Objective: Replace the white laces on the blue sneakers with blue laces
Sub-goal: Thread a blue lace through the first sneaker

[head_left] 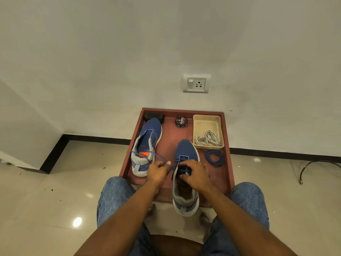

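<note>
From the head view, the near blue knit sneaker with a grey heel and white sole [185,174] sits in the lower middle of the frame, its long axis running from the heel at the bottom, which overhangs the front edge of the low red-brown wooden table [169,137], up to the toe. The right hand [195,175] lies directly over its tongue and eyelets, fingers curled down on the dark blue cord lace [172,168] there. The left hand [158,169] sits just left of the shoe, thumb and forefinger pinching the free run of that lace, which stretches up and to the left across the heel of the second blue sneaker [146,145].

So the lace leaves the eyelets leftward, toward the left hand; that hand looks best placed to draw it through while the right steadies the shoe.

The second sneaker, left of centre, shows no lace in its eyelets. The grey-white flat laces [208,140] lie bundled in a cream plastic tray [206,120] at the upper right of the table, and a spare coil of blue lace [215,157] lies just below the tray.

The right hand hides the upper eyelets, so which one is being threaded cannot be told, nor where the lace tip is.
</note>
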